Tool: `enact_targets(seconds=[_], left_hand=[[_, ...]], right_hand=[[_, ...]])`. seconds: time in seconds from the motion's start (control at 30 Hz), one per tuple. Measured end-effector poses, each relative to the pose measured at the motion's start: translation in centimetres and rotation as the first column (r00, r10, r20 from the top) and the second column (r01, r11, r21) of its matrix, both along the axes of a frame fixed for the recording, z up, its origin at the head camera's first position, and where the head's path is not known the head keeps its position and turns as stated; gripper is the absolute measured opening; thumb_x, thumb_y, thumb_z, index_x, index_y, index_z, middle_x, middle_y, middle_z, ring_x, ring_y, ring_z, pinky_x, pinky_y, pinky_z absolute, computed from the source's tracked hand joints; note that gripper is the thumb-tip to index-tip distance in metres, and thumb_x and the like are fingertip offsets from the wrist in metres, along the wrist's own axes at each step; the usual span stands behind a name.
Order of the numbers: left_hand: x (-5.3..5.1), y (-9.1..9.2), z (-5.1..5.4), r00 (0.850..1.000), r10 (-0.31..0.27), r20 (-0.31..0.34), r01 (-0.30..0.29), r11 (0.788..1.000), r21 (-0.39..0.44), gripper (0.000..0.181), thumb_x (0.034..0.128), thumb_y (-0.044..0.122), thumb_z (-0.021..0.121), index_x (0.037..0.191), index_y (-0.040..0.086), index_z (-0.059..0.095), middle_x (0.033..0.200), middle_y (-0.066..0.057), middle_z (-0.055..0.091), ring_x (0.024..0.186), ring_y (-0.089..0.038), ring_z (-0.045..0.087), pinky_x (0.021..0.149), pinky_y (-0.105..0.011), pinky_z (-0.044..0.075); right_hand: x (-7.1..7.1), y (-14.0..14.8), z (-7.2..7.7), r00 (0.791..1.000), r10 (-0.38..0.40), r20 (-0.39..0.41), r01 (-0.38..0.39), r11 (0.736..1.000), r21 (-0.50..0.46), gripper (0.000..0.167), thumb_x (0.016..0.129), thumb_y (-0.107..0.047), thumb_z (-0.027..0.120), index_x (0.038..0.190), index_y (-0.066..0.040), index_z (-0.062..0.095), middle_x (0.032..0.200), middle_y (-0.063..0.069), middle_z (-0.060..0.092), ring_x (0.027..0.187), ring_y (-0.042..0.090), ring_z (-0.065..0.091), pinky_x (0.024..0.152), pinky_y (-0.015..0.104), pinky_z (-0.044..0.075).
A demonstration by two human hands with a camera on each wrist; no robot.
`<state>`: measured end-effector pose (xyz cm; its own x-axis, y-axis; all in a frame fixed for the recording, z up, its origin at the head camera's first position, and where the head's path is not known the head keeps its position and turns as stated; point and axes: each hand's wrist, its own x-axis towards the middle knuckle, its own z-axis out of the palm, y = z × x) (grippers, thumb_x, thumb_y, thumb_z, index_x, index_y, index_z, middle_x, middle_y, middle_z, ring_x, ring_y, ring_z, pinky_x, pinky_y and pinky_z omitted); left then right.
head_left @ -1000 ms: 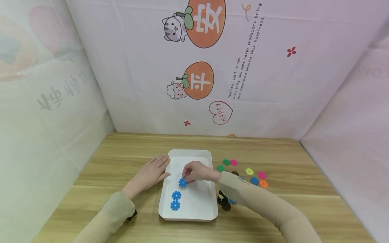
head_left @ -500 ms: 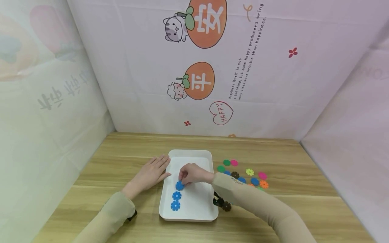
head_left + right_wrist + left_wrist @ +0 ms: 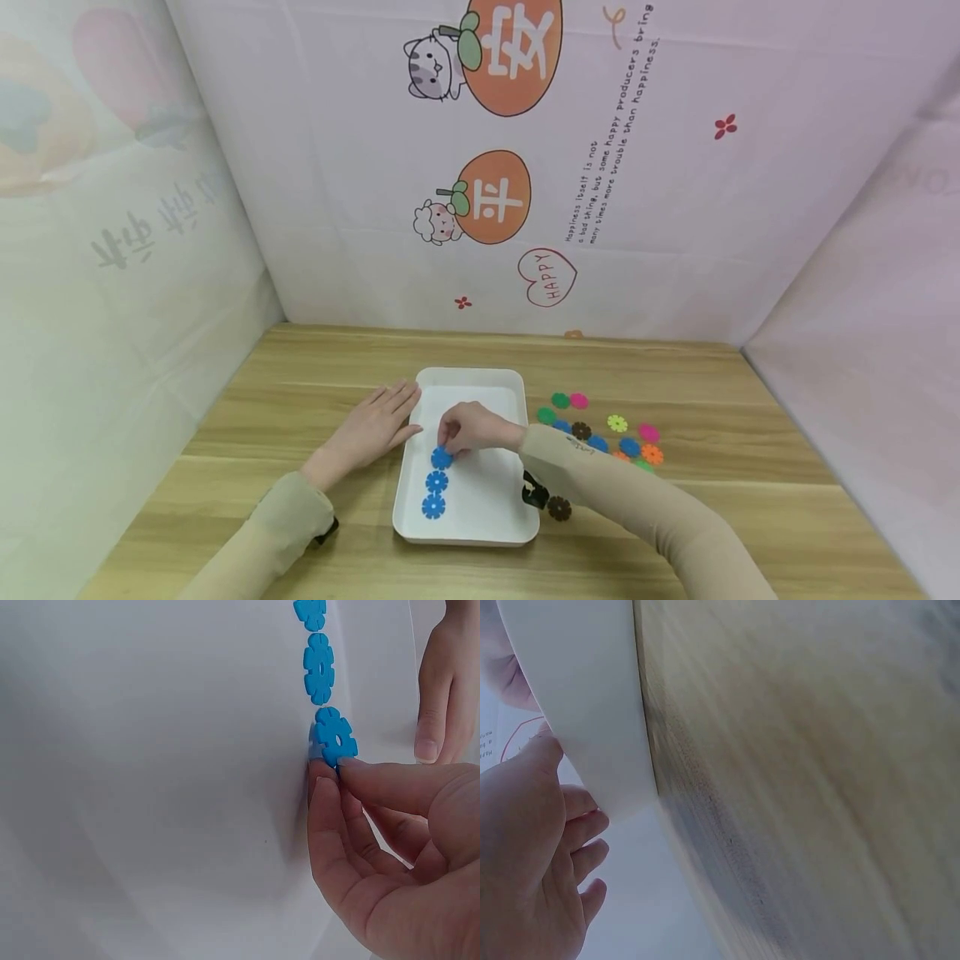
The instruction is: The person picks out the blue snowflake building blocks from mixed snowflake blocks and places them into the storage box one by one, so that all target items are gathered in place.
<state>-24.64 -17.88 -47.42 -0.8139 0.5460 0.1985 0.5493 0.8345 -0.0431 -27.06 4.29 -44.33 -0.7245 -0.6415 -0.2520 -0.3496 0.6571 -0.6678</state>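
My right hand [image 3: 474, 428] pinches a blue snowflake disc [image 3: 335, 737] between thumb and fingers, low over the floor of the white tray [image 3: 495, 508]. The disc is tilted, its near edge raised by the fingertips. In line with it, toward the tray's near end, lie a second blue disc [image 3: 437, 482] and a third blue disc [image 3: 433, 506]. My left hand [image 3: 372, 423] rests at the tray's left rim with its fingers extended; in the left wrist view the fingertips touch the tray wall [image 3: 585, 690].
Right of the tray, loose discs are scattered on the wooden table [image 3: 712, 533], among them a pink disc [image 3: 649, 433], an orange disc [image 3: 652, 454] and a brown disc [image 3: 559, 509]. My right sleeve [image 3: 622, 487] hides part of this group. A printed cloth wall [image 3: 337, 208] stands behind.
My right hand has moved left and slightly nearer with its blue disc, bringing it close to the two discs lying in line. The left hand has stayed at the rim.
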Motion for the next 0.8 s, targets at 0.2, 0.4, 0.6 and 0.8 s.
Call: enact_targets(seconds=[0.2, 0.4, 0.6, 0.8], left_hand=[[0.0, 0.0, 0.1, 1.000, 0.000, 0.011, 0.000, 1.000, -0.006, 0.063, 0.1020, 0.044, 0.049, 0.148, 0.002, 0.044, 0.155, -0.014, 0.044, 0.146, -0.032, 0.040, 0.120, -0.050, 0.035], [0.0, 0.0, 0.2, 1.000, 0.000, 0.010, 0.001, 1.000, -0.006, 0.063, 0.1018, 0.044, 0.050, 0.148, 0.002, 0.044, 0.155, -0.014, 0.044, 0.146, -0.032, 0.041, 0.120, -0.050, 0.035], [0.1, 0.0, 0.3, 1.000, 0.002, 0.019, -0.002, 1.000, -0.008, 0.063, 0.1021, 0.044, 0.049, 0.148, 0.001, 0.044, 0.155, -0.014, 0.044, 0.146, -0.032, 0.040, 0.120, -0.050, 0.034], [0.1, 0.1, 0.3, 1.000, 0.010, 0.027, -0.009, 1.000, -0.013, 0.063, 0.1023, 0.044, 0.048, 0.149, 0.002, 0.044, 0.156, -0.014, 0.043, 0.146, -0.032, 0.039, 0.120, -0.050, 0.034]], right_hand=[[-0.1, -0.1, -0.1, 1.000, 0.012, -0.012, -0.012, 1.000, 0.002, 0.005, 0.087, 0.000, 0.070, 0.090, -0.004, 0.072, 0.079, 0.005, 0.069, 0.069, 0.012, 0.060, 0.062, 0.018, 0.050], [-0.2, -0.2, -0.1, 0.999, 0.013, -0.030, -0.013, 1.000, 0.014, 0.004, 0.087, -0.004, 0.071, 0.091, -0.006, 0.073, 0.080, 0.002, 0.070, 0.068, 0.008, 0.057, 0.063, 0.016, 0.047], [-0.3, 0.0, 0.0, 0.999, -0.013, -0.036, 0.014, 1.000, 0.011, 0.005, 0.087, -0.005, 0.073, 0.091, -0.007, 0.073, 0.082, 0.001, 0.069, 0.071, 0.008, 0.057, 0.065, 0.017, 0.050], [-0.3, 0.8, 0.7, 0.998, -0.017, -0.065, 0.017, 1.000, 0.003, 0.007, 0.087, -0.007, 0.073, 0.094, -0.007, 0.073, 0.088, 0.002, 0.070, 0.076, 0.009, 0.057, 0.067, 0.019, 0.051]])
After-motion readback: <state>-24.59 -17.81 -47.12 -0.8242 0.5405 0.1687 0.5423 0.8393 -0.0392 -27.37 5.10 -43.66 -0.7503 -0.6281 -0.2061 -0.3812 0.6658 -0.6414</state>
